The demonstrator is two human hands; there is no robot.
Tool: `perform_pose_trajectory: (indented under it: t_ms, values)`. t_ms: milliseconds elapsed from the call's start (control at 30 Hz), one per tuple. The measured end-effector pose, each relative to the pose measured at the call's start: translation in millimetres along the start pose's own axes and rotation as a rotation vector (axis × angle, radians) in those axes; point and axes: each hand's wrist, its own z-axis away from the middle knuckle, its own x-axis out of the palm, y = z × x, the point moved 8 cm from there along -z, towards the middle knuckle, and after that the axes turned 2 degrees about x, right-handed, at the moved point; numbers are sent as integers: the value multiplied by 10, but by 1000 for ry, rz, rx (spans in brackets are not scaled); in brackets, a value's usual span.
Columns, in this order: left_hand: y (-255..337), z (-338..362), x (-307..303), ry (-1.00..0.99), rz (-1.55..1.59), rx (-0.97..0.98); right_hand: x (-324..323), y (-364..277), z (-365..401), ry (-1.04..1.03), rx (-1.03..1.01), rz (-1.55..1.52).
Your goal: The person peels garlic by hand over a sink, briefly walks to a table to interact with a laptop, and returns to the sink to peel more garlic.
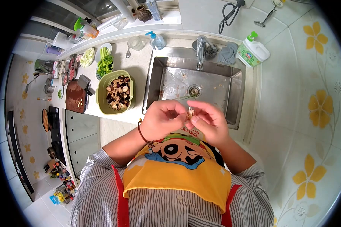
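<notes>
Both hands meet over the front edge of the steel sink (166,81), above the yellow apron (178,176). Between the fingertips is a small pale piece (190,112) with papery skin, which looks like a garlic clove. My right hand (208,123) pinches it between thumb and fingers. The fingers of my left hand (165,120), its wrist in a dark bracelet, are closed at the other side of the piece. Bits of peel lie on the sink floor, near the drain (194,90).
Left of the sink stands a green basket (99,94) of dark chopped pieces. Beyond are plates of leafy greens (105,64) and pale slices (88,56), and a brown board (75,96) with a cleaver. A faucet (201,53), soap bottle (158,41) and white jug (254,53) stand behind.
</notes>
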Motion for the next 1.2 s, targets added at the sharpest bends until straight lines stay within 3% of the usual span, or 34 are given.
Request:
perform_pose_trajectory:
  t_ms: [167, 233, 333, 400, 533, 867, 1200]
  values:
    - [-116, -33, -98, -72, 115, -71, -15, 57, -4, -87, -13, 54]
    - [-143, -32, -109, -73, 158, -94, -16, 137, 2, -104, 84, 31]
    - [-83, 20, -89, -2, 102, -44, 3, 122, 7, -77, 82, -27]
    - [28, 93, -55, 29, -18, 123, -7, 122, 19, -50, 90, -65]
    - [232, 126, 99, -51, -221, 231, -2, 100, 23, -29, 66, -100]
    - [172, 127, 19, 35, -206, 168, -1, 168, 51, 27, 24, -91]
    - [139, 147, 54, 152, -290, 253, -4, 144, 84, 79, -26, -39]
